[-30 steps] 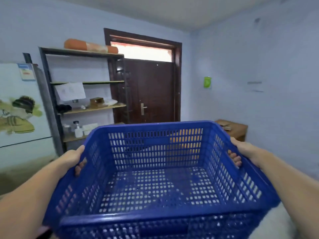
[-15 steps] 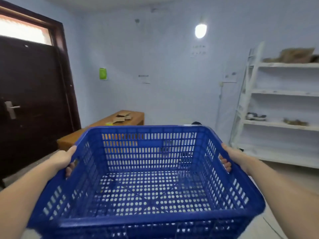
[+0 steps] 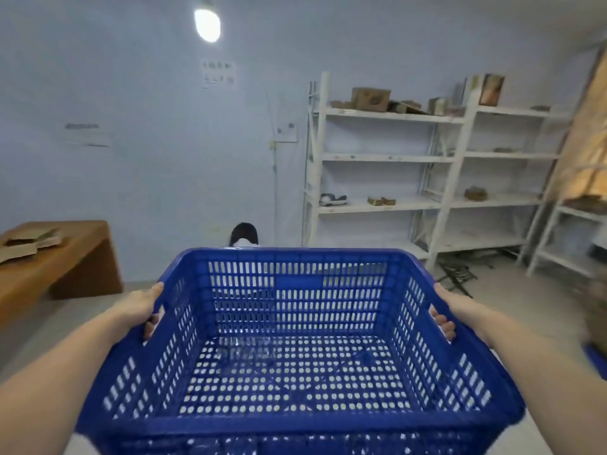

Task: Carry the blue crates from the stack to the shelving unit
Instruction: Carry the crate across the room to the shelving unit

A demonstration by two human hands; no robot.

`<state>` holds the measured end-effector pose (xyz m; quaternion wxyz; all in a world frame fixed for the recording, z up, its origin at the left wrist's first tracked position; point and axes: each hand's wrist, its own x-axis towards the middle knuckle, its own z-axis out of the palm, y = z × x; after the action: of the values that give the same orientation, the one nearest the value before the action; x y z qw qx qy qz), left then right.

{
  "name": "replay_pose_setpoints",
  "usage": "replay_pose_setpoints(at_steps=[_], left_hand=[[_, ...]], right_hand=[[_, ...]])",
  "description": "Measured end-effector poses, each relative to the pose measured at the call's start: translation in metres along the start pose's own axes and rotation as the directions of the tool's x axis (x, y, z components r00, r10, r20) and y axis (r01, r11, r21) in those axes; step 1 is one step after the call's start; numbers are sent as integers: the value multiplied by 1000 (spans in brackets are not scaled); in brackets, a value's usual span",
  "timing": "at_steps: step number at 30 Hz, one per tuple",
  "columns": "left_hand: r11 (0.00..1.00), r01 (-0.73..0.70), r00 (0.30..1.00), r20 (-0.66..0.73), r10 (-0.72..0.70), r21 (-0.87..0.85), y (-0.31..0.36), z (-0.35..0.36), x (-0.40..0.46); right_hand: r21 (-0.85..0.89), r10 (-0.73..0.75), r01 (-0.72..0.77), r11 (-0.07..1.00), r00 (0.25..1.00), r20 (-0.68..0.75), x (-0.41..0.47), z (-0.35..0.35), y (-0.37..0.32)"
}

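Holding an empty blue perforated plastic crate in mid-air, the left hand and right hand are each clenching a grip over opposite side rims, fingers curling inside. The crate is sitting between both grips, facing the white metal shelving unit ahead, well apart.

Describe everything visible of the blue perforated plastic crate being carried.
The blue perforated plastic crate is rectangular, open-topped and empty, with slotted walls, a round-holed floor and a thick rolled rim. It is held level in the air, low in the frame. The left hand grips its left rim, the right hand its right rim, fingers curled through the side openings. Nothing else touches it.
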<state>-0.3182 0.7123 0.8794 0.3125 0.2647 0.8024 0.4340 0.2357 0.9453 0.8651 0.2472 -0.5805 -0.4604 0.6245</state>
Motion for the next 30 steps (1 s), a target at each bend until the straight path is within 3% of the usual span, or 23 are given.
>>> replay_pose_setpoints(at_steps=[12, 18, 21, 30], left_hand=[[994, -102, 956, 279, 91, 25, 134, 194, 168], [985, -174, 938, 307, 162, 14, 204, 298, 219], [987, -156, 916, 378, 136, 23, 231, 342, 246], [993, -102, 939, 335, 77, 58, 293, 450, 344]], right_hand=[[63, 46, -23, 998, 920, -390, 43, -122, -3], [115, 102, -58, 992, 894, -437, 108, -196, -21], [141, 118, -60, 988, 883, -454, 148, -228, -35], [193, 153, -65, 979, 860, -487, 270, -284, -91]])
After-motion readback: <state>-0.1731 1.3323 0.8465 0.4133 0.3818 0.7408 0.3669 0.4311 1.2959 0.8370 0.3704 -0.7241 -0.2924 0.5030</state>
